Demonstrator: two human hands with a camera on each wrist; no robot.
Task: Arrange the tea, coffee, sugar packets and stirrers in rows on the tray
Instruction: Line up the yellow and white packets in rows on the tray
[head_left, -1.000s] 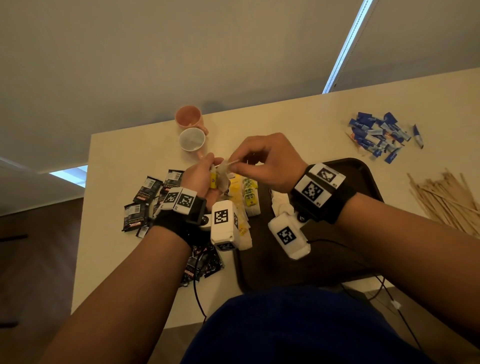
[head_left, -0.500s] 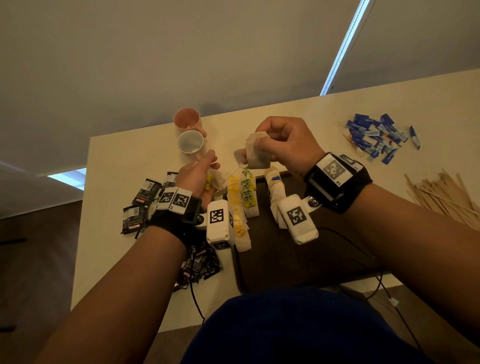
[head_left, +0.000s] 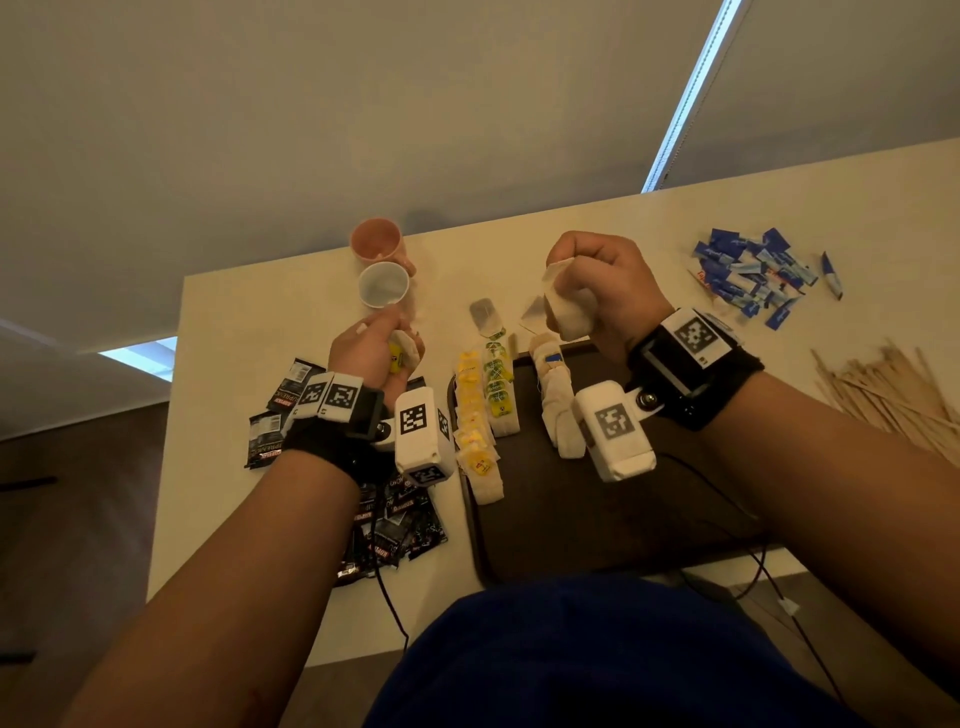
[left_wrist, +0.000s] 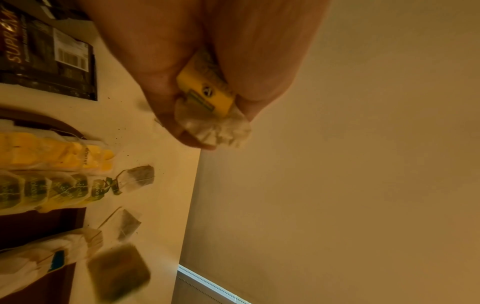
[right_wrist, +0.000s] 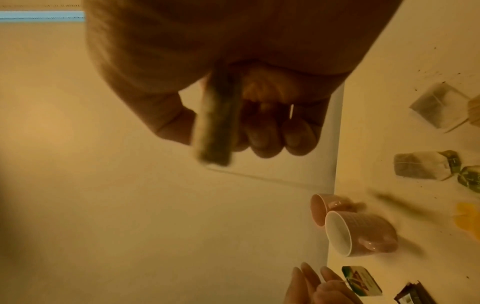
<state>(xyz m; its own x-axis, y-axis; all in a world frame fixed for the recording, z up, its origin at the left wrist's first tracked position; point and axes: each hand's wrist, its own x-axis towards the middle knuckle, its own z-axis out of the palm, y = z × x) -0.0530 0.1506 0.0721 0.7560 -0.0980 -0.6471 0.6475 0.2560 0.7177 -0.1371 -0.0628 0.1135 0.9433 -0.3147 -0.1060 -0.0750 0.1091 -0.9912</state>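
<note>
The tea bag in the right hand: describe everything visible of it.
The tea bag is a pale, off-white paper pouch, roughly rectangular, with dark tea showing faintly through it. The right hand pinches it near its top, so it hangs tilted in the air above the far edge of the dark tray, clear of the tea bag rows. The right wrist view shows it edge-on and blurred. No tag or string is discernible.

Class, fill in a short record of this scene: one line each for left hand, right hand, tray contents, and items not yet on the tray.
left hand: holds a yellow-tagged tea bag
right hand: holds a plain tea bag
tray: rows of tea bags
off tray: coffee sachets, sugar packets, stirrers
</note>
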